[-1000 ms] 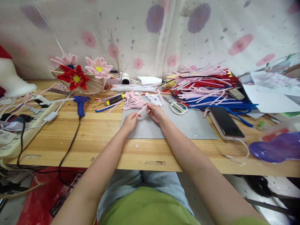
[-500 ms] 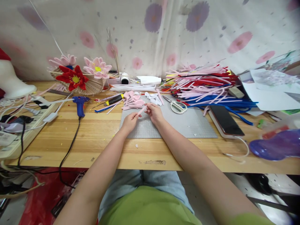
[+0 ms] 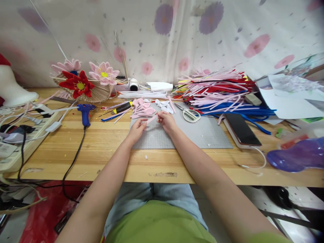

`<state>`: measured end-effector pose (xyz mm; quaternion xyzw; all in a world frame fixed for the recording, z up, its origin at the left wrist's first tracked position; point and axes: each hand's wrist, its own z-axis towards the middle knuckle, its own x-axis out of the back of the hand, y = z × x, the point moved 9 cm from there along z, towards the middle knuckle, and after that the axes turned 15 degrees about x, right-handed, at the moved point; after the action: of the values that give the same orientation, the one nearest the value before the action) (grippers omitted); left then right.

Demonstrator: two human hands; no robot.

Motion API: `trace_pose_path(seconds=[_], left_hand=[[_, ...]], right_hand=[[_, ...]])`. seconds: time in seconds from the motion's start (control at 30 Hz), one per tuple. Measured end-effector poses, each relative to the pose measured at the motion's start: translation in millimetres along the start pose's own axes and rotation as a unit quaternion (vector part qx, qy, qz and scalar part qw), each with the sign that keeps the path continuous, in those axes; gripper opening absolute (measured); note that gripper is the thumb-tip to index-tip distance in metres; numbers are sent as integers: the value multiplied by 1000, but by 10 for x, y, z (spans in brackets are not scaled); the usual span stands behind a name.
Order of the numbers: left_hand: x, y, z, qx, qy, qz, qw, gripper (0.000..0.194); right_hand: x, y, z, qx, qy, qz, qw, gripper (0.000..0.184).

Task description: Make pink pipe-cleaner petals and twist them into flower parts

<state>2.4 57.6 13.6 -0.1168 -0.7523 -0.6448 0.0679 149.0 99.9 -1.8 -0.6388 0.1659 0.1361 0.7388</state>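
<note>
A short piece of pink pipe cleaner [image 3: 152, 119] spans the gap between my hands, above the grey cutting mat [image 3: 202, 135]. My right hand [image 3: 167, 123] pinches its right end between thumb and fingers. At the other end, my left hand [image 3: 136, 130] has its thumb and fingertips closed at the tip; the exact contact is small and hard to see. Just beyond my fingers lie several looped pink pipe-cleaner petals [image 3: 143, 108] and a group of white petals [image 3: 164, 106]. Scissors [image 3: 191, 115] with pale handles rest on the mat to the right.
A blue glue gun [image 3: 86, 114] and a power strip [image 3: 30, 141] occupy the left side. Behind are finished flowers [image 3: 80, 85] and a yellow-black cutter [image 3: 123, 107]. Bundled pipe cleaners [image 3: 217, 89], a phone [image 3: 243, 130] and a purple item [image 3: 296, 155] lie to the right.
My left hand has shifted a little left, away from my right hand, and more of the pink piece shows between them. The whole view has moved slightly.
</note>
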Motion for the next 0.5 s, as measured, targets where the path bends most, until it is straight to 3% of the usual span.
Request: trace_pose_path(seconds=[0.1, 0.27, 0.37, 0.5], left_hand=[[171, 101, -32, -27, -11, 27, 999, 29], [239, 235, -58, -31, -78, 231, 969, 28], [261, 262, -3, -16, -95, 299, 949, 23], [271, 175, 95, 52, -152, 341, 926, 14]], right_hand=[[-64, -38, -25, -1, -79, -50, 996, 18], [-251, -42, -143, -12, -238, -118, 964, 29], [-277, -17, -169, -29, -256, -97, 961, 32], [-304, 5, -183, -28, -276, -112, 954, 34]])
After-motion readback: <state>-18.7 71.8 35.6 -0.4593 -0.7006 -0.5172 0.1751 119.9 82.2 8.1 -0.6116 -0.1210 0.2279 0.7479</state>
